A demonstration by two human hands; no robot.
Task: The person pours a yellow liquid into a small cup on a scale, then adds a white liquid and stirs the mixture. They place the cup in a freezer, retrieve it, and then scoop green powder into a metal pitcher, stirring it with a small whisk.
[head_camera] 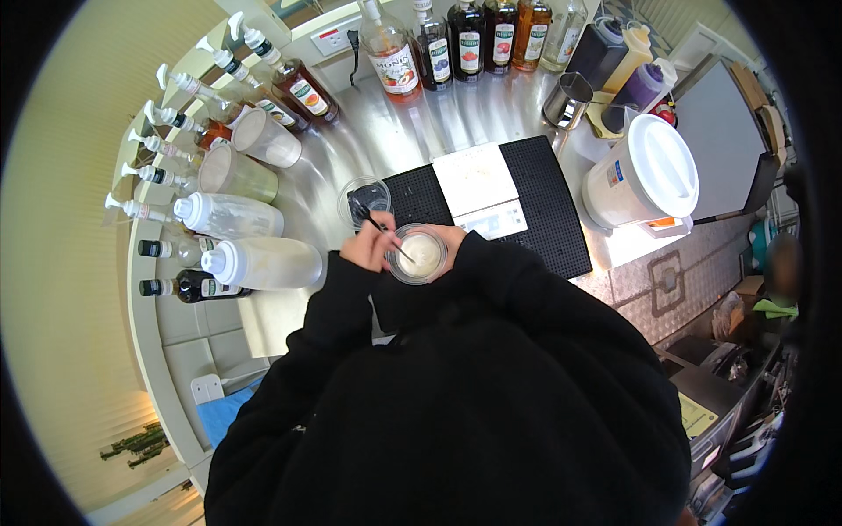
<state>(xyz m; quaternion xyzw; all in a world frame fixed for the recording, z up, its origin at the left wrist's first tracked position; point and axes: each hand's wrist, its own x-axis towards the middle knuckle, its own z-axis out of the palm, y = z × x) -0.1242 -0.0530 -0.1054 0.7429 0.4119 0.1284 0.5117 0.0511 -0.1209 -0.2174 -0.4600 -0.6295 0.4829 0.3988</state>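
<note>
My left hand [366, 247] grips a dark spoon or stirrer [372, 222], one end of which reaches into a clear plastic cup [398, 271]. Inside the cup is a creamy white substance [423, 255]. My right hand [452, 242] is wrapped around the cup's right side; its fingers are partly hidden behind it. Just beyond my left hand stands another clear round container [342, 205] with something dark in it. A white flat scale [477, 184] rests on a black perforated mat [543, 191], up and to the right of my hands.
Syrup bottles [469, 46] line the back of the steel counter [388, 128], and pump bottles [289, 82] the left. Two white squeeze bottles [270, 263] lie nearest on that side. A metal pitcher [567, 102] and a large white-lidded tub [618, 184] stand at right.
</note>
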